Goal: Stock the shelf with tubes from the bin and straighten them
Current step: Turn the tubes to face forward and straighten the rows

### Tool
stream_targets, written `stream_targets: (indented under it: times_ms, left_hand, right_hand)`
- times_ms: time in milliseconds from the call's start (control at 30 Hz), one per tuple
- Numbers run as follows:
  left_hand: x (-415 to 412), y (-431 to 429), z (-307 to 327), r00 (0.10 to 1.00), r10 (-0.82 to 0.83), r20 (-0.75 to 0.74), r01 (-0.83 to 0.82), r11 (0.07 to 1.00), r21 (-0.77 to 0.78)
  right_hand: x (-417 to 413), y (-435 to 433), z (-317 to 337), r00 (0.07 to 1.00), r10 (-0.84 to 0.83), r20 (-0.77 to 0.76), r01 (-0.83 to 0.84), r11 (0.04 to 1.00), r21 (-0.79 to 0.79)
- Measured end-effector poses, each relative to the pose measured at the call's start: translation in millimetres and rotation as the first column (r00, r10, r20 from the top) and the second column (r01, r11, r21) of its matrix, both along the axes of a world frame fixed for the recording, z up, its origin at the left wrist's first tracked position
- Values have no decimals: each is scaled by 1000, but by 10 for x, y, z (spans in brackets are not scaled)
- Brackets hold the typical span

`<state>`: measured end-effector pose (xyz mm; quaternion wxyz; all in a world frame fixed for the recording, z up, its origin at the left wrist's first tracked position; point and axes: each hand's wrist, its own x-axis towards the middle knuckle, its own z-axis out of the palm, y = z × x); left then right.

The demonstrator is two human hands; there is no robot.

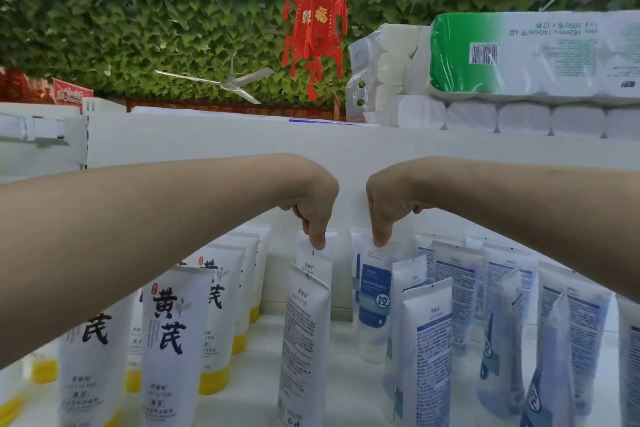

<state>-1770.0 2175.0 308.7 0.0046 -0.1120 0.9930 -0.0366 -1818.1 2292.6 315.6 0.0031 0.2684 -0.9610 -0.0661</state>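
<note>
The left hand (313, 211) is reaching down and pinching the crimped top of a white tube (313, 263) that is standing upright on the shelf (341, 357). Just beside it, the right hand (386, 211) is pinching the top of a blue-labelled tube (372, 291). Yellow-capped tubes (173, 340) are standing in rows to the left and blue-printed tubes (453, 291) to the right. Toilet paper packs (519, 55) are lying above, near a hanging red lantern (315, 28).
</note>
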Motion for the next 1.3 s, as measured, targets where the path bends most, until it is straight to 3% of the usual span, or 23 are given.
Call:
stream_targets:
  times_ms: [400, 1300]
  left_hand:
    - [112, -72, -17, 990, -123, -65, 126, 991, 48]
    - [76, -119, 15, 996, -87, 16, 86, 992, 96]
  right_hand:
    - [-19, -71, -2, 999, -1, 34, 2, 999, -35]
    - [15, -15, 19, 999, 9, 35, -7, 999, -49]
